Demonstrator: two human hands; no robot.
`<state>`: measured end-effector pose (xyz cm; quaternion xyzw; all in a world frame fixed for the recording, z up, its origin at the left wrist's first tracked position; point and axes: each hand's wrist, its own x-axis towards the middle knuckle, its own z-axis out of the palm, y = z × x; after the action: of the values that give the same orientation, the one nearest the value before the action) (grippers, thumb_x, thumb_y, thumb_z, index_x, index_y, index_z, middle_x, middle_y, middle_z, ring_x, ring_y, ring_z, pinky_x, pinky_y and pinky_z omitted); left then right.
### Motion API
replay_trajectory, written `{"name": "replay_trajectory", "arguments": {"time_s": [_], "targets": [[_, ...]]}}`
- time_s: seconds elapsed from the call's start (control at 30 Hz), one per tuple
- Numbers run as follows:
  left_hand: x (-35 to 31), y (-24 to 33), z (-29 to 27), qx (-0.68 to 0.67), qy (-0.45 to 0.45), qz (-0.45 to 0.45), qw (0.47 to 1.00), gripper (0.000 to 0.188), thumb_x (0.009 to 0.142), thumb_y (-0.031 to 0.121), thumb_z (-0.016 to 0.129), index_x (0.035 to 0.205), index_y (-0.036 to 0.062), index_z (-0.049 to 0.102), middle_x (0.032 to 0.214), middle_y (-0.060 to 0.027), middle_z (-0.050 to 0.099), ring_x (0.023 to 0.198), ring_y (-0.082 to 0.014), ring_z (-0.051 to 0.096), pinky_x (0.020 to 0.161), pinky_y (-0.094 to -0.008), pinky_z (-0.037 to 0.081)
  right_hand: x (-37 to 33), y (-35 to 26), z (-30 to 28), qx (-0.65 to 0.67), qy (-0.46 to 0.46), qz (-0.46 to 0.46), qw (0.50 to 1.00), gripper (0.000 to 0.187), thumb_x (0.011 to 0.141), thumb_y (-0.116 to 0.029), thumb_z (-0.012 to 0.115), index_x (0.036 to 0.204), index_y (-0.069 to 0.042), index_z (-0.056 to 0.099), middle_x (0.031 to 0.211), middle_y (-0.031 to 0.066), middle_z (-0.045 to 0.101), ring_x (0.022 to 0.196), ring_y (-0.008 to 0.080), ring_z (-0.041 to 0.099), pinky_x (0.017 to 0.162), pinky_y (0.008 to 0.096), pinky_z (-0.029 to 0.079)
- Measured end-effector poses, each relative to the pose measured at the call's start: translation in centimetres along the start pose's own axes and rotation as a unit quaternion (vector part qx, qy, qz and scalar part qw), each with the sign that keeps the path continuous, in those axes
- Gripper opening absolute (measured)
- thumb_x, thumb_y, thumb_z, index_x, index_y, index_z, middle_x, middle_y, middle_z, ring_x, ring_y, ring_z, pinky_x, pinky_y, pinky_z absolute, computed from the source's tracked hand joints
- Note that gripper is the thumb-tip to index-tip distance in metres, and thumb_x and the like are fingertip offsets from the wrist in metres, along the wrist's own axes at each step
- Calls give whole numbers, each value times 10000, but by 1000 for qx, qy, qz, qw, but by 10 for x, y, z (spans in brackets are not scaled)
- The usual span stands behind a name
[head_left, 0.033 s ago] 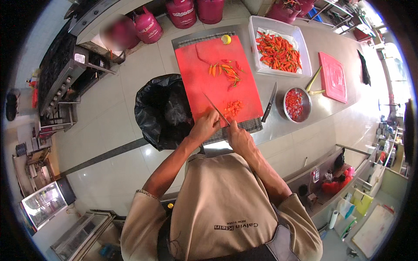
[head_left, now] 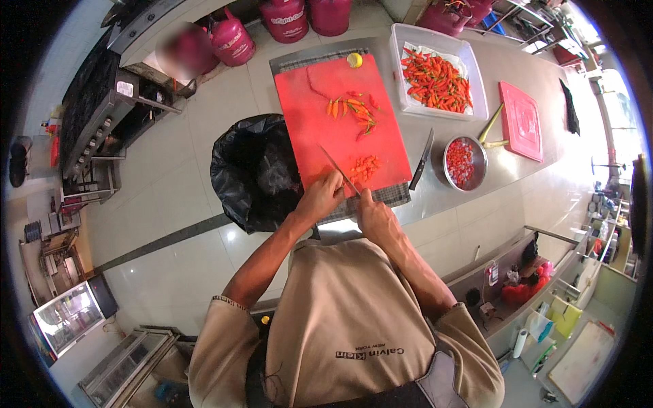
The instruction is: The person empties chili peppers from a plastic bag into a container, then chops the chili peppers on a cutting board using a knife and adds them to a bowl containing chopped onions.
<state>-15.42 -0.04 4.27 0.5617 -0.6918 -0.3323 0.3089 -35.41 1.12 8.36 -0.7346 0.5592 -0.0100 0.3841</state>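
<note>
On the steel surface [head_left: 530, 75], right of the red cutting board [head_left: 299, 95], stood a translucent plastic tub [head_left: 479, 81] heaped with red-orange chillies [head_left: 439, 80] over a white lining. A pink lid [head_left: 521, 122] lay farther right, with a pale green stalk [head_left: 491, 126] reaching toward it. The metal bowl [head_left: 483, 168], nearer the person, contained chopped red pieces [head_left: 460, 162]. A spare knife [head_left: 422, 163] lay just beside the board's right edge, between board and bowl. At the left, a bin lined with a black bag [head_left: 231, 160] stood close against the board; a checked cloth [head_left: 401, 197] showed beneath it. A cut yellow citrus fruit [head_left: 354, 60] rested at the far edge.

The right hand [head_left: 376, 217] was closed round the handle of the working knife [head_left: 338, 166], its narrow blade slanting away to the left above the board. The left hand [head_left: 323, 197] was curled beside the blade — whether it gripped anything could not be told. Loose whole chillies [head_left: 355, 114], slender and orange to red, lay toward the board's far half; small bright orange-red chopped bits [head_left: 365, 168] lay scattered just right of the blade.
</note>
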Motion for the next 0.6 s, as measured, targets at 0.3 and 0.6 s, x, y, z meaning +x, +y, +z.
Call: {"name": "replay_trajectory", "arguments": {"time_s": [0.3,0.6], "targets": [[-12,-11,-10,9,101,-30,994,270,856,48,733,1008,28,510,798,-126,581,716,-333,626,653,-464,508,20,24,-1,-7,62,-47,997,257,1058,-249,520,1156,-22,449,714,318,664,691,538,677,613,645,541],[71,-40,-59,99,227,10,969,242,917,75,723,1148,36,663,1014,-132,690,934,-296,693,830,-413,565,13,16,-23,-37,82,-72,993,272,1051,-282,522,1150,-32,484,740,280,690,706,516,693,638,620,564]]}}
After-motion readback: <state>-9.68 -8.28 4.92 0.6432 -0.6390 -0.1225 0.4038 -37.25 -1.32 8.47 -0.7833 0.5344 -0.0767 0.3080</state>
